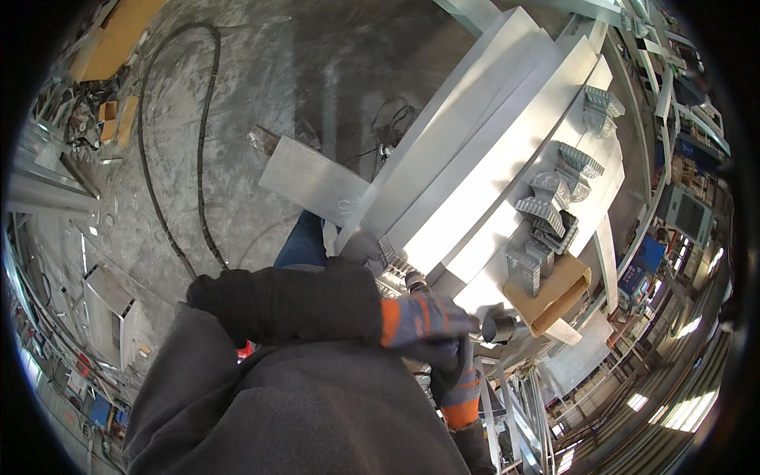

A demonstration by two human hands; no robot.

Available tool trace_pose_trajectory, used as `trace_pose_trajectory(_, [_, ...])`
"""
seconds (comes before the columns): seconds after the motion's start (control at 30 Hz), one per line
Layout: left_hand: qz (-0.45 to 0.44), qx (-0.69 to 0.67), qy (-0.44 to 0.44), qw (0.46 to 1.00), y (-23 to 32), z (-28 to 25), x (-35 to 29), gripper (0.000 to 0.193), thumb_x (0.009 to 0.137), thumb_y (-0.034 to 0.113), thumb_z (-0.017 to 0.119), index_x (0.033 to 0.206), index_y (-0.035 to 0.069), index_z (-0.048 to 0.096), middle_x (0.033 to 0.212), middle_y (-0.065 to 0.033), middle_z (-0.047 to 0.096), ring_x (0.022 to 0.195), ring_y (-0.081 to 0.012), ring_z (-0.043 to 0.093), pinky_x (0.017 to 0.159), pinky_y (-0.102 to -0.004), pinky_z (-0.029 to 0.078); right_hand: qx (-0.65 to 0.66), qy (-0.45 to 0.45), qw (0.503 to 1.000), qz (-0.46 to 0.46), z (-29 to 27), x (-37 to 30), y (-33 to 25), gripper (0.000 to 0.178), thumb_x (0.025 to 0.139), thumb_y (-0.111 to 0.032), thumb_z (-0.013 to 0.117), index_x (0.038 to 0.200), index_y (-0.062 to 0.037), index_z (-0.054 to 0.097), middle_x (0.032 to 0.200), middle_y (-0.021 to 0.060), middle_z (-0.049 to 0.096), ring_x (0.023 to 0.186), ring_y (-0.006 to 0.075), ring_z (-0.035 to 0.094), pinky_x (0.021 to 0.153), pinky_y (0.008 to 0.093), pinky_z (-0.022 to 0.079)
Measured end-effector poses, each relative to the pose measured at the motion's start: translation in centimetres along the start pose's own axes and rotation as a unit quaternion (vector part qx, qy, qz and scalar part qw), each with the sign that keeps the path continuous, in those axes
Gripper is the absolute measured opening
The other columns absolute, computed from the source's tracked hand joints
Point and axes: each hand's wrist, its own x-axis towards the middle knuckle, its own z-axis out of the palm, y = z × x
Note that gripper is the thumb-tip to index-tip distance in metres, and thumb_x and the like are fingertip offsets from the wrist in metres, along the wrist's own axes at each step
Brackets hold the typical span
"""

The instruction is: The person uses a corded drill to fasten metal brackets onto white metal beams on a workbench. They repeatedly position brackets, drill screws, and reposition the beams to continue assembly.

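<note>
While long aluminium profiles stretch away above my hands, my gloved left hand and right hand close together around a small dark tool, its tip just beyond my left fingers.

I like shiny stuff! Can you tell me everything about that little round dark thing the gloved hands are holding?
The tool is a short, dark, round cylinder with a shiny metal-looking end. It sticks out sideways from the gloved hands toward the pale metal profiles. The left hand, in a grey and orange glove, wraps over its back, and the right hand grips from below. Most of its body is hidden by the fingers, so its kind is unclear. A brown cardboard piece lies just beyond it.
</note>
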Motion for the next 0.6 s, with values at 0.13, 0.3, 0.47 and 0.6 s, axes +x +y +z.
trace_pose_trajectory(0.13, [-0.046, 0.049, -0.074, 0.995, 0.1, 1.4, 1.2, 0.064, 0.094, 0.059, 0.062, 0.135, 0.01, 0.059, 0.119, -0.0178, 0.064, 0.102, -0.0359, 0.067, 0.085, -0.048, 0.056, -0.116, -0.04, 0.992, 0.005, -1.8, 0.6, -1.2, 0.049, 0.094, -0.017, 0.067, 0.138, -0.0009, 0.051, 0.114, 0.0231, 0.07, 0.102, 0.0402, 0.071, 0.078, 0.0442, 0.057])
trace_pose_trajectory(0.3, [0.055, 0.068, 0.093, 0.992, -1.0, 1.8, 0.5, 0.054, 0.093, 0.053, 0.066, 0.121, 0.007, 0.065, 0.106, -0.0134, 0.066, 0.087, -0.0305, 0.069, 0.073, -0.0446, 0.057, -0.176, -0.054, 0.982, -0.051, -2.7, 1.9, -2.2, 0.039, 0.086, -0.016, 0.069, 0.122, -0.0055, 0.057, 0.096, 0.0204, 0.071, 0.08, 0.0461, 0.069, 0.062, 0.052, 0.052])
trace_pose_trajectory(0.47, [0.07, 0.074, 0.154, 0.983, -1.0, 2.7, 0.1, 0.05, 0.093, 0.05, 0.066, 0.115, 0.005, 0.067, 0.105, -0.0141, 0.066, 0.086, -0.0299, 0.07, 0.072, -0.0427, 0.057, -0.209, -0.105, 0.97, -0.063, -3.8, 2.6, -2.7, 0.04, 0.088, -0.016, 0.067, 0.126, -0.0063, 0.059, 0.101, 0.0216, 0.068, 0.081, 0.0457, 0.068, 0.062, 0.0516, 0.054])
trace_pose_trajectory(0.6, [0.07, 0.063, 0.125, 0.988, -1.1, 2.6, -0.2, 0.051, 0.093, 0.051, 0.065, 0.118, 0.007, 0.067, 0.107, -0.0139, 0.066, 0.091, -0.0307, 0.069, 0.076, -0.0444, 0.057, -0.196, -0.086, 0.975, -0.049, -3.0, 2.0, -2.8, 0.037, 0.088, -0.017, 0.067, 0.123, -0.0064, 0.06, 0.099, 0.0208, 0.067, 0.082, 0.045, 0.067, 0.063, 0.0513, 0.054])
